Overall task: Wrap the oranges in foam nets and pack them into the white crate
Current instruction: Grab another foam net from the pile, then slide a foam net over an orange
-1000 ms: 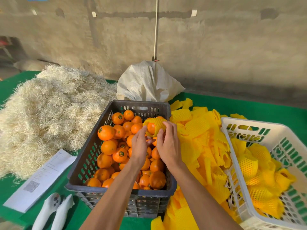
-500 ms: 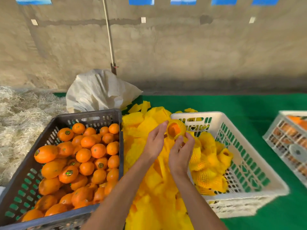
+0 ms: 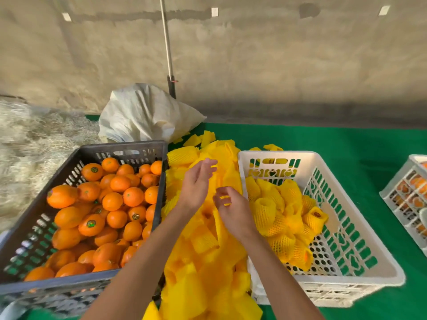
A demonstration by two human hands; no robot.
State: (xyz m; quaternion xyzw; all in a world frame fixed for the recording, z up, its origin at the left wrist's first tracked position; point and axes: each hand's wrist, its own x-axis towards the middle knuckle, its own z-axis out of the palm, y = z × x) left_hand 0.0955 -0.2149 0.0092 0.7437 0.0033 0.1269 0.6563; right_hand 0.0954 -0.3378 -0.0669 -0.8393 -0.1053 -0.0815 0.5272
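Loose oranges (image 3: 115,202) fill a dark grey crate (image 3: 122,147) on the left. Between it and the white crate (image 3: 346,229) lies a pile of yellow foam nets (image 3: 203,262). Several net-wrapped oranges (image 3: 275,218) lie in the left half of the white crate. Both hands hover above the net pile and hold nothing. My left hand (image 3: 198,181) has its fingers straight and its palm turned right. My right hand (image 3: 233,210) is just below and to the right of it, beside the white crate's left wall, fingers loosely curled.
A white sack (image 3: 143,114) stands behind the grey crate, with a thin pole (image 3: 167,47) behind it. Pale straw-like packing (image 3: 30,144) is heaped at the left. A second white crate (image 3: 409,195) with fruit sits at the right edge on the green cloth (image 3: 335,139).
The wrapped orange that both hands held at the white crate's near corner half a second ago has left them. My hands are now empty over the net pile.
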